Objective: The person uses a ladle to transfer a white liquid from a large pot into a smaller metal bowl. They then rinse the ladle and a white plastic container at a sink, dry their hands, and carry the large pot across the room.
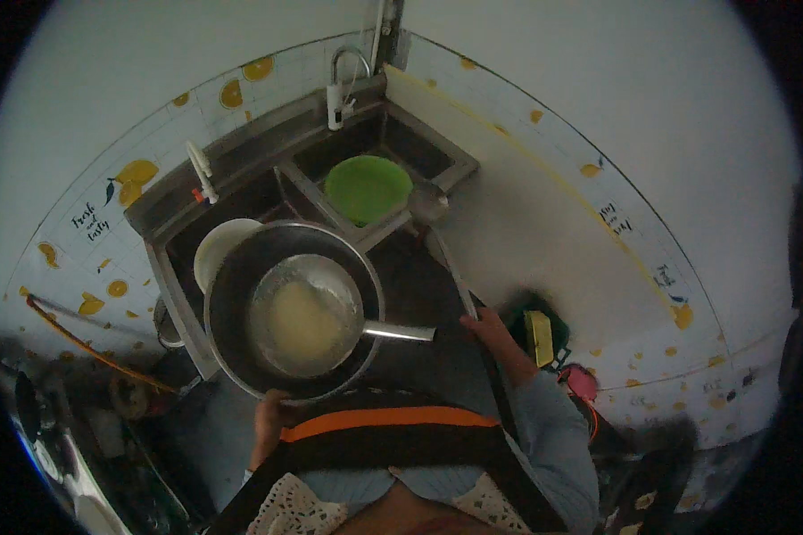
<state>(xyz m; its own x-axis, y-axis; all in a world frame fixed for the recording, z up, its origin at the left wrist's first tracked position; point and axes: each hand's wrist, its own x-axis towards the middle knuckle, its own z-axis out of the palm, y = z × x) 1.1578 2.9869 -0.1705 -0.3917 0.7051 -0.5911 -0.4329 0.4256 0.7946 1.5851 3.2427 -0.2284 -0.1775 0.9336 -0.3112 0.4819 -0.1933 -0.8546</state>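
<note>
My left hand (pixel 272 411) grips the near rim of a large dark metal bowl (pixel 231 321). Inside that bowl lies a smaller metal pan (pixel 348 294) with pale yellowish contents, its silver handle pointing right over the rim. My right hand (pixel 487 328) is closed around the long handle of a metal ladle (pixel 429 202), whose round head is beside a green basin (pixel 368 187) in the right sink compartment. Behind the large bowl, a white bowl (pixel 215 251) partly shows over the left compartment.
The stainless double sink (pixel 241 154) fits into the wall corner, with a curved faucet (pixel 335 100) and a white tap (pixel 203 174). A green container with a yellow sponge (pixel 541 338) and a pink item (pixel 581 382) are at right. An orange hose (pixel 100 351) runs at left.
</note>
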